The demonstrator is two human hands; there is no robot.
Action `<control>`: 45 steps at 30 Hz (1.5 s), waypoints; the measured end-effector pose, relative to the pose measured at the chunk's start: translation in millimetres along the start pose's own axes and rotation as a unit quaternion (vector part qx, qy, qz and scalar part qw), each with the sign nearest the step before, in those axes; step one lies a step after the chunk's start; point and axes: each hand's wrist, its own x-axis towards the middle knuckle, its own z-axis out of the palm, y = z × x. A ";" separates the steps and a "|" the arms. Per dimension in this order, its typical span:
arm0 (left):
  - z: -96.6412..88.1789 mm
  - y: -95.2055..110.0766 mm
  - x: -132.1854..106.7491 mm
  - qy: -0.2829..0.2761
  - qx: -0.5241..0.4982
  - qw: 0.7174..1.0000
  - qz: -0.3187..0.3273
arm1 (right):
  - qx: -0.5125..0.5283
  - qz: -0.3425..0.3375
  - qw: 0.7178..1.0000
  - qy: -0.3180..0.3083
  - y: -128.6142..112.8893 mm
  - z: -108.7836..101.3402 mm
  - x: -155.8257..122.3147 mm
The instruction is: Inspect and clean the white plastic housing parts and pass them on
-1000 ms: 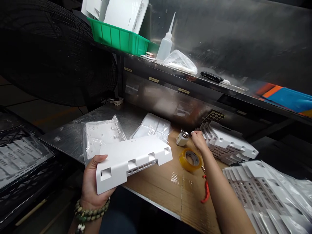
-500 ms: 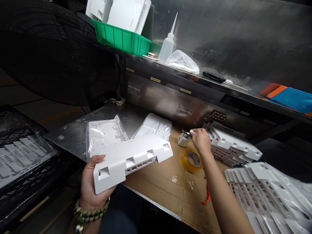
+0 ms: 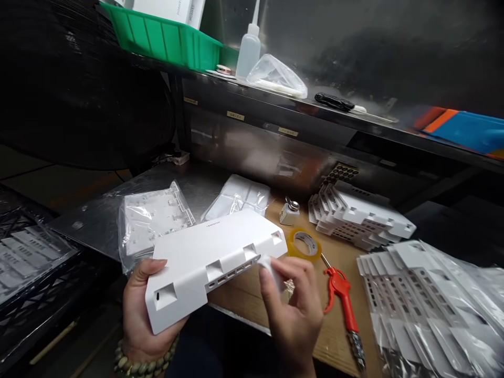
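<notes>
My left hand (image 3: 139, 310) grips a flat white plastic housing (image 3: 208, 257) from below, with its ported edge toward me. My right hand (image 3: 293, 307) pinches a small white wipe (image 3: 271, 268) and presses it against the housing's right end, close to the ports. A beaded bracelet (image 3: 142, 362) circles my left wrist. Behind the housing on the bench stand a small white dispenser bottle with a metal top (image 3: 289, 211) and a roll of yellowish tape (image 3: 304, 244).
A red-handled air blow gun (image 3: 342, 299) lies on the cardboard mat (image 3: 338, 315). Stacked white housings (image 3: 360, 218) and bagged ones (image 3: 429, 310) sit right; bagged plates (image 3: 151, 218) left. The shelf above holds a green bin (image 3: 157, 37) and a squeeze bottle (image 3: 249, 50).
My right hand left the small dispenser bottle at the back of the bench and came back to the housing's right end with a white wipe. The view tilted down slightly.
</notes>
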 end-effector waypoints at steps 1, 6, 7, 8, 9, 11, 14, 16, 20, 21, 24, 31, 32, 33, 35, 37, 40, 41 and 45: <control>0.4 -3.3 0.0 -0.018 0.021 1.000 -0.001 | 0.002 -0.004 1.000 0.000 -1.5 2.6 -2.7; 3.7 -16.1 -2.2 -0.094 0.046 0.994 -0.024 | -0.011 -0.012 1.000 0.002 -1.2 8.7 -6.0; 4.4 -17.8 -3.0 -0.100 0.043 0.994 -0.029 | -0.014 -0.010 1.000 0.005 -1.0 8.8 -5.8; 4.9 -19.1 -3.7 -0.105 0.040 0.993 -0.031 | -0.015 -0.010 1.000 0.008 -1.1 8.8 -5.6; 5.4 -20.1 -4.3 -0.105 0.038 0.993 -0.031 | -0.016 -0.013 1.000 0.009 -1.4 8.8 -5.5; 6.1 -20.9 -5.0 -0.104 0.035 0.994 -0.027 | -0.019 -0.023 1.000 0.009 -2.4 8.4 -5.3; 7.3 -20.4 -4.6 -0.110 0.031 0.993 -0.028 | -0.029 -0.024 0.999 0.014 -3.7 7.4 -5.4; 8.4 -20.3 -3.8 -0.122 0.029 0.992 -0.034 | -0.031 -0.022 0.999 0.017 -4.5 6.5 -5.4; 9.1 -21.7 -3.4 -0.129 0.024 0.991 -0.035 | -0.034 -0.033 0.999 0.017 -6.2 5.0 -4.8; 9.0 -22.0 -3.8 -0.117 0.027 0.992 -0.032 | -0.036 -0.033 0.999 0.019 -6.6 4.8 -4.4; 10.4 -22.4 -5.4 -0.029 0.053 0.998 -0.014 | -0.035 -0.033 0.999 0.017 -6.4 3.8 -3.2; 25.5 -24.7 -0.3 0.263 0.060 0.963 0.010 | -0.043 -0.029 0.996 0.076 -0.7 -5.4 -0.7; 26.8 -25.7 0.9 0.271 0.053 0.961 0.007 | -0.042 -0.027 0.996 0.080 -1.6 -5.8 -1.6; 27.8 -26.9 1.8 0.274 0.047 0.960 0.007 | -0.040 -0.027 0.996 0.073 -3.2 -5.5 -3.1; 29.8 -30.1 2.4 0.270 0.043 0.962 0.014 | -0.036 -0.026 0.998 0.042 -8.5 -2.5 -7.2; 32.2 -33.9 1.5 0.263 0.045 0.964 0.023 | -0.032 -0.027 0.999 0.016 -14.9 2.6 -11.8; 35.9 -39.4 0.2 0.252 0.049 0.965 0.046 | -0.028 -0.033 0.999 -0.004 -22.5 10.0 -16.6; 36.9 -40.8 0.2 0.249 0.052 0.965 0.056 | -0.024 -0.035 0.999 -0.011 -23.8 11.5 -17.1; 39.5 -43.5 1.4 0.236 0.053 0.968 0.069 | -0.024 -0.031 0.999 -0.010 -21.8 12.2 -15.2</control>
